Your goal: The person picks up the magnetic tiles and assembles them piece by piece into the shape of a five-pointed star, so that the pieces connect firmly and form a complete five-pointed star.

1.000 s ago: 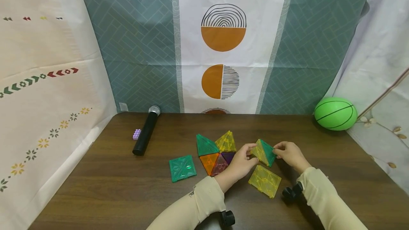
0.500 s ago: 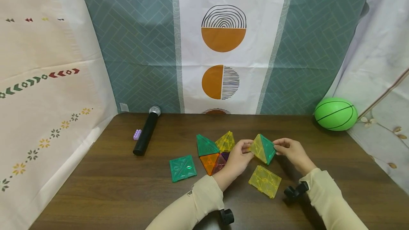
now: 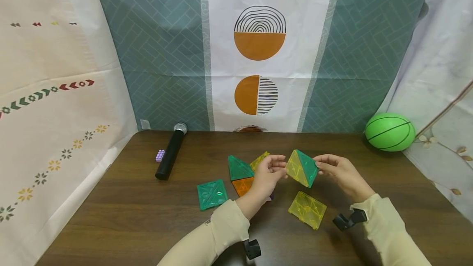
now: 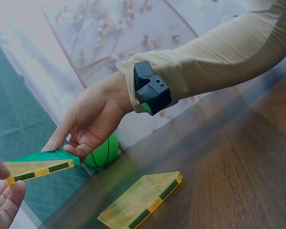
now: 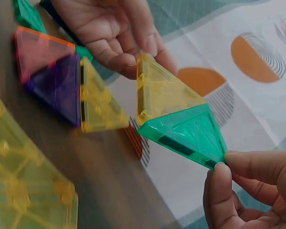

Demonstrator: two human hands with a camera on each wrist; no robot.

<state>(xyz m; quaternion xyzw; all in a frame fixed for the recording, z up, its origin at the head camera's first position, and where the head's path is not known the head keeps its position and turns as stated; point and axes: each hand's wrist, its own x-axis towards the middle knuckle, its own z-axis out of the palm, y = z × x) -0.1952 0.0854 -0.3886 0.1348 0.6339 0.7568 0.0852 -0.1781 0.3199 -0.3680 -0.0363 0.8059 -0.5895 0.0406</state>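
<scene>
Above the table hang a yellow triangular magnetic tile (image 3: 297, 169) and a green triangular magnetic tile (image 3: 307, 165), joined along one edge and tilted. My left hand (image 3: 267, 177) pinches the yellow tile's outer corner; the left wrist view shows thumb and fingertips there. On the other side, my right hand (image 3: 340, 172) pinches the green tile's corner between thumb and finger. A yellow square tile (image 3: 307, 210) lies on the table below. Behind my left hand is a flat cluster: green (image 3: 239, 168), orange (image 3: 242, 184), yellow (image 5: 100, 100), purple (image 5: 59, 90) and red (image 5: 43, 52) triangles, partly hidden in the head view.
A green square tile (image 3: 212, 195) lies left of the cluster on the wooden table (image 3: 140, 216). Farther left are a black microphone (image 3: 171, 151) and a small purple block (image 3: 160, 155). A green ball (image 3: 390, 132) sits at the back right corner. Patterned cloths hang behind.
Both hands have lifted the joined yellow and green tiles off the table and tilted them. My left hand has shifted left and up, covering more of the cluster; the right hand has risen slightly.
</scene>
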